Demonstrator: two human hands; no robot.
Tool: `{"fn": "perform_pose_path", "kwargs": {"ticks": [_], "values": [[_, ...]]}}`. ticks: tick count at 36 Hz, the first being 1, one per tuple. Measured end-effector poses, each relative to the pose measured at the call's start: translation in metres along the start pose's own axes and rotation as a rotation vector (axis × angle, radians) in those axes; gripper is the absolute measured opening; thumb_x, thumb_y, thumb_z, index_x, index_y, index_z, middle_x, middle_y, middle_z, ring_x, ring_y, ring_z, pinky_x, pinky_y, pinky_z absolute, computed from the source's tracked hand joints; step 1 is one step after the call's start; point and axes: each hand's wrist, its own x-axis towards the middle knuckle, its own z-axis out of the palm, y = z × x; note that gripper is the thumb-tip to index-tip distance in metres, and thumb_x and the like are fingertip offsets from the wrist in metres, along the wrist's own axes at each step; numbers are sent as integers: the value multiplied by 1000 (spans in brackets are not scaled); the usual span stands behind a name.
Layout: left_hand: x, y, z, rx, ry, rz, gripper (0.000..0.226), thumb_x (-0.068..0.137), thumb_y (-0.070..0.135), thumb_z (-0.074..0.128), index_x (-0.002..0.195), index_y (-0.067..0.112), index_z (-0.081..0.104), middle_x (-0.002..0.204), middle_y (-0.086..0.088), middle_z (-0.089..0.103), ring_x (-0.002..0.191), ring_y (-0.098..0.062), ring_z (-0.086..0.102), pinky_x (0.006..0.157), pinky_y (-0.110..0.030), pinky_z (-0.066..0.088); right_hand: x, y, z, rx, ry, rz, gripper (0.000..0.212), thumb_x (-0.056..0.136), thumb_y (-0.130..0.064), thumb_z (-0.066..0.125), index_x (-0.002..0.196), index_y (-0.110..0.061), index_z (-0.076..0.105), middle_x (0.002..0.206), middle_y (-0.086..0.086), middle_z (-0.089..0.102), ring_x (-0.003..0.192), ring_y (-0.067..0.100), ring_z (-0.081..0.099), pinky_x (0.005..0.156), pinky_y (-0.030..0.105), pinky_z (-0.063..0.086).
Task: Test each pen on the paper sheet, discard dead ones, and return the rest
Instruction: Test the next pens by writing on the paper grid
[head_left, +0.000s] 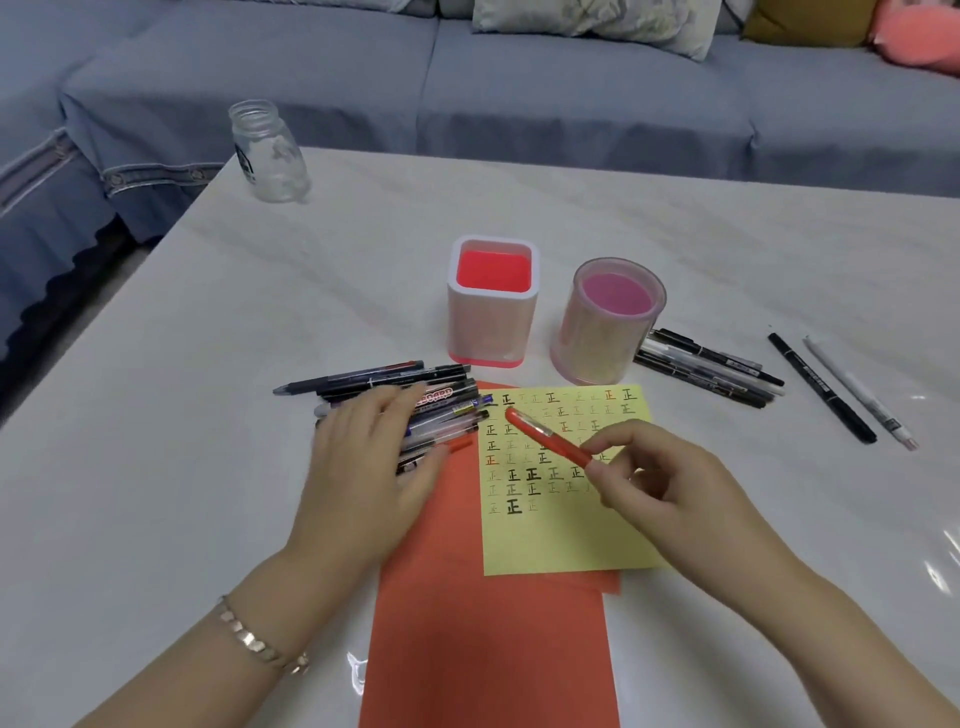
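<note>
Yellow sheet (563, 540) is over half covered with test marks. Right hand (670, 483) pinches a red pen (550, 436) over it; left hand (369, 467) rests, fingers straight, on the pile (395, 376) beside it. Both holders (491, 322) look empty, so returning seemingly remains.

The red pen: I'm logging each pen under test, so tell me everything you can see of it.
The red pen is slim, glossy and plastic-looking, with a pale shiny clip near its far end. The right hand pinches its near end between the fingers. It slants up and left over the yellow sheet of test marks. Whether it touches the paper cannot be told.
</note>
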Motion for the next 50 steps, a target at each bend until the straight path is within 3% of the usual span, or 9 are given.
{"fn": "perform_pose_path", "kwargs": {"ticks": [4,7,13,18,24,36,40,44,50], "values": [[7,33,-9,-94,-26,337,47,84,34,50,126,11,47,122,-7,58,113,-18,45,96,-29,30,-7,-18,-3,48,-95,-32,10,81,-26,64,80,-35,69,65,2,63,57,18,49,51,15,34],[9,44,-8,-57,-9,508,32,83,21,48,109,7,61,100,-7,67,97,-18,50,84,-30,36,-10,-30,-11,181,-202,-17,9,78,-23,72,83,-30,73,69,2,68,55,9,47,49,11,36],[2,58,-14,-175,-110,294,30,88,27,40,98,12,63,83,0,67,76,-14,56,69,-31,39,-15,-18,-37,845,-707,-114,56,79,-27,70,128,-8,52,117,20,59,96,25,59,79,30,48],[-6,73,-15,-307,-199,254,25,91,33,37,108,23,53,85,4,68,75,-10,57,62,-28,44,-10,-25,-5,527,-161,-29,19,63,-38,70,75,-23,70,61,1,62,52,9,52,48,15,39],[-15,78,-5,-425,-266,203,35,93,34,31,101,15,59,83,10,52,75,-6,47,67,-24,39,-7,-27,29,475,134,56,36,83,-30,59,58,-7,44,39,0,43,35,7,32,38,14,28],[-26,71,-7,-520,-450,74,20,91,48,36,105,38,46,63,14,50,61,-6,45,53,-18,31,-11,-17,31,462,59,51,44,90,-12,52,49,-19,40,36,0,41,35,6,32,39,13,29],[-33,50,-1,-285,-337,-52,33,98,40,20,121,32,41,98,19,49,82,3,45,70,-11,33,-13,-4,29,510,248,95,38,90,-13,52,53,-12,43,37,2,43,34,10,32,37,16,29],[-39,13,18,-49,-163,-24,27,87,17,32,105,18,52,90,2,57,82,-10,38,74,-21,38,-16,17,25,459,360,155,25,91,-12,52,67,-2,52,42,0,47,39,8,38,40,16,33],[-39,11,29,64,-76,48,33,83,16,37,114,12,47,101,-11,58,93,-21,43,82,-37,39,-24,29,26,516,351,170,22,92,-4,48,75,-1,61,51,6,57,44,11,47,44,16,41]]}}
